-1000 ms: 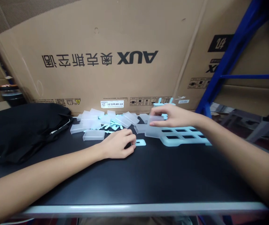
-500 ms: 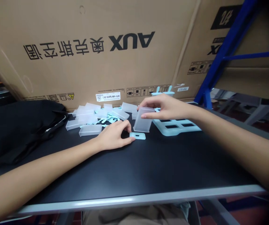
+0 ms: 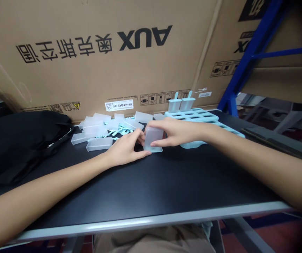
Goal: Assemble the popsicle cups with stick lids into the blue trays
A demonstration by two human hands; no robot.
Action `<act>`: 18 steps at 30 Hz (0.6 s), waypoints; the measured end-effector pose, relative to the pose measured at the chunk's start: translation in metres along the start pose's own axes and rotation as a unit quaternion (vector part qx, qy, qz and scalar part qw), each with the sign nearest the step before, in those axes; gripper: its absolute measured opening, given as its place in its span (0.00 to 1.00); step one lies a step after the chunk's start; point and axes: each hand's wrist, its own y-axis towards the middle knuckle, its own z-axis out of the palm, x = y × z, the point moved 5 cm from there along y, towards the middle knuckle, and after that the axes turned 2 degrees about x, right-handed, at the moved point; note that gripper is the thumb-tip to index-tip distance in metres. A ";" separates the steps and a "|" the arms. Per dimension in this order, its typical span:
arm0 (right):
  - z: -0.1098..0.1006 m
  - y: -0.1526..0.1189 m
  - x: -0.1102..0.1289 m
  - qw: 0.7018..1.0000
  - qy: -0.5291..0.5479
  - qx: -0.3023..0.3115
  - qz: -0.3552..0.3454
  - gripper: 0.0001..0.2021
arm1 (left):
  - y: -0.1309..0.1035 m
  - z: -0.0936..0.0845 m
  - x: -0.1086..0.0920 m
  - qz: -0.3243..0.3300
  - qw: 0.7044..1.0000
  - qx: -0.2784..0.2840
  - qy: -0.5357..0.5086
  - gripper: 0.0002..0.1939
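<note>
Upright on the black table top [image 3: 130, 186] stands a translucent plastic case [image 3: 154, 137], with my right hand [image 3: 173, 133] gripping it from the right. A light-blue flat piece is at its base, mostly covered. My left hand [image 3: 126, 147] is at the case's lower left, thumb and fingers closed around the blue piece's edge. Several translucent cases [image 3: 99, 143] lie in a pile to the left, with light-blue sticks [image 3: 124, 131] among them. Behind my right hand is a light-blue rack [image 3: 202, 114] with rectangular openings, holding two cases with upright blue sticks [image 3: 187, 103].
A black cloth bag [image 3: 21, 140] lies at the left. Large cardboard boxes [image 3: 95, 77] stand behind the table. A blue metal frame [image 3: 248, 66] rises at the back right. The table's grey front edge [image 3: 151, 224] runs across below.
My right hand has lowered the case to the left, over the blue flat piece. The rack and its two stick-topped cases show more fully now. The camera view has shifted slightly.
</note>
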 end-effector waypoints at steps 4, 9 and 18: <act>0.001 -0.001 0.000 1.000 0.008 0.021 0.006 0.15 | 0.000 0.001 0.000 0.000 1.000 0.001 -0.004 0.18; 0.002 -0.002 -0.001 0.999 0.014 0.029 0.008 0.14 | 0.000 0.002 0.000 0.001 1.000 0.006 -0.002 0.18; 0.000 0.001 0.006 0.999 -0.017 0.028 0.021 0.12 | 0.000 0.001 -0.004 0.016 0.998 0.017 0.054 0.15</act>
